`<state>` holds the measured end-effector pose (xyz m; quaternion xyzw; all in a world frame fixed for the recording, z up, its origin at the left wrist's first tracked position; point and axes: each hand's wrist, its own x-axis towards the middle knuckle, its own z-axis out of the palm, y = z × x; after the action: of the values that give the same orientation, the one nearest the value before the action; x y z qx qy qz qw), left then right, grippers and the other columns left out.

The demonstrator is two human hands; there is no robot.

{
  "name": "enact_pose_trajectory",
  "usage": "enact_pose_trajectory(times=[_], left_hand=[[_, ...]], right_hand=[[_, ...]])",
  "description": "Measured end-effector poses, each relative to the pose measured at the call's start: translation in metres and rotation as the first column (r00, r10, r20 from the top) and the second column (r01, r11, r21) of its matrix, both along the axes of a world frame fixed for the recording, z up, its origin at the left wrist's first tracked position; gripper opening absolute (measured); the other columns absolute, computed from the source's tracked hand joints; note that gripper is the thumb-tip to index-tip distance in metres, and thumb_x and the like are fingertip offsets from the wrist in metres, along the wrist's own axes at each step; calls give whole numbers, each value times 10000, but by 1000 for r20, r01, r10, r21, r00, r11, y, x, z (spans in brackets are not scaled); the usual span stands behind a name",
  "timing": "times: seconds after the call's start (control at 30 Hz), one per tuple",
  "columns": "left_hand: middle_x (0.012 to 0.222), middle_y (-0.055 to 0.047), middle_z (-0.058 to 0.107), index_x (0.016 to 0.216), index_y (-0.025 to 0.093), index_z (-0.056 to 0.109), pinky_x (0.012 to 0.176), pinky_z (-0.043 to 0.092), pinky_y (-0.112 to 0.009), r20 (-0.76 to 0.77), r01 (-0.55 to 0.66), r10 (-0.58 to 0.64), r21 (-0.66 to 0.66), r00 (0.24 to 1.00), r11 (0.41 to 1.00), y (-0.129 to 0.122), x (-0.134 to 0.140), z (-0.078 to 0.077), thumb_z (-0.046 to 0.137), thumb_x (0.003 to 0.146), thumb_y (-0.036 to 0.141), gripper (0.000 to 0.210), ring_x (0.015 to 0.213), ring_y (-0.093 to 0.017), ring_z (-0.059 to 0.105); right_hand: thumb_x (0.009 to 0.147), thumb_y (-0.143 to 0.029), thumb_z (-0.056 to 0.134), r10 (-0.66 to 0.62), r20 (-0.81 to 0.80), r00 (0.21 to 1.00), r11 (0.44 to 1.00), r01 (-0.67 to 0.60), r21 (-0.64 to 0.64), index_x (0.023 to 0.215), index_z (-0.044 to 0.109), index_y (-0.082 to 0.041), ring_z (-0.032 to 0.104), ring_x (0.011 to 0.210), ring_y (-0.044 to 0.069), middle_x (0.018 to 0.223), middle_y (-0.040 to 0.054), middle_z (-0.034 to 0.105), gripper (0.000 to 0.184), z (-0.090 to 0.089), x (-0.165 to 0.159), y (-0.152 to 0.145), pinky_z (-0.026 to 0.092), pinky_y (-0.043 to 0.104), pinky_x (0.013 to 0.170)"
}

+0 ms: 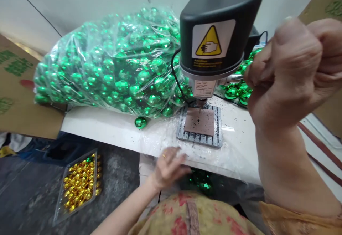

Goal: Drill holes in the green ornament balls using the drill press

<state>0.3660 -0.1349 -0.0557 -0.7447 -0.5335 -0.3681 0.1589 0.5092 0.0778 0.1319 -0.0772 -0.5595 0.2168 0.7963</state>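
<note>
A small bench drill with a dark head and a yellow warning label stands on a white table. Its bit hangs just above a brown pad on a grey slotted base. My right hand is raised beside the drill head, fingers closed around its side lever, which is mostly hidden. My left hand is low at the table's front edge, fingers spread over a heap of green faceted balls in my lap. I cannot tell whether it holds one.
A big clear bag of green balls fills the table's left and back. One loose green ball lies in front of it. More green balls sit right of the drill. A plastic tray of gold balls is on the floor. Cardboard stands at left.
</note>
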Motion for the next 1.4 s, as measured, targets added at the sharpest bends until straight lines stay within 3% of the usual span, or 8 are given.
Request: enact_pose_trajectory(times=[0.1,0.2,0.37,0.43,0.57,0.73,0.93,1.4], left_hand=[[1020,-112,647,1121,200,579,886,516,-432,138,-571,567,-16,812,821,11,-59,11,555,933,236,194,992,-257,623],[1030,-132,618,1063,182,591,930,474,-488,68,-746,782,-261,619,613,25,-112,19,597,892,322,221,1025,-308,590],[969,-80,616,1052,179,551,842,507,-419,136,-675,787,-442,601,591,33,-129,23,713,772,321,353,915,-265,616],[964,-59,619,1090,180,544,804,525,-381,321,-602,743,-440,587,666,34,-109,25,755,722,332,451,853,-222,629],[1123,-82,648,1225,200,545,847,554,-324,786,-41,342,-376,514,926,50,-49,26,768,732,398,576,934,-180,672],[1109,-100,704,1175,186,601,888,562,-336,929,225,227,-297,291,928,101,-10,12,810,721,455,568,985,-195,688],[1213,-123,691,1215,180,606,1025,516,-417,907,276,184,-300,378,913,137,-10,-2,819,726,443,595,1127,-238,659],[1222,-99,666,1211,212,625,1057,469,-444,740,206,149,-365,656,908,141,-4,3,829,720,395,562,1175,-266,613]], right_hand=[[829,-169,599,-41,-46,998,999,39,-26,518,291,-212,331,397,60,423,-57,300,440,-2,-2,3,189,279,469],[826,-208,605,-58,-73,996,998,58,-8,516,281,-215,300,399,58,427,-60,283,449,-3,-4,3,168,282,479],[851,-177,580,-19,-31,999,999,18,-36,546,274,-205,332,412,52,441,-61,306,432,-1,-3,-3,207,271,481],[857,-152,574,-7,-29,1000,999,6,-36,548,260,-200,333,422,45,452,-61,283,443,0,-3,-5,212,266,486],[840,-99,577,-6,-33,999,1000,6,10,541,259,-196,339,427,43,466,-56,255,447,1,-3,-4,186,272,492],[848,-118,577,-8,5,1000,1000,8,-13,561,245,-201,348,429,56,487,-50,255,446,1,0,-6,193,280,486],[870,-98,578,41,58,997,999,-40,-20,557,250,-183,375,437,33,502,-61,287,460,1,5,-11,217,260,482],[859,-112,602,-10,71,997,997,15,-71,536,277,-182,371,440,45,490,-53,351,463,1,4,-16,232,287,491]])
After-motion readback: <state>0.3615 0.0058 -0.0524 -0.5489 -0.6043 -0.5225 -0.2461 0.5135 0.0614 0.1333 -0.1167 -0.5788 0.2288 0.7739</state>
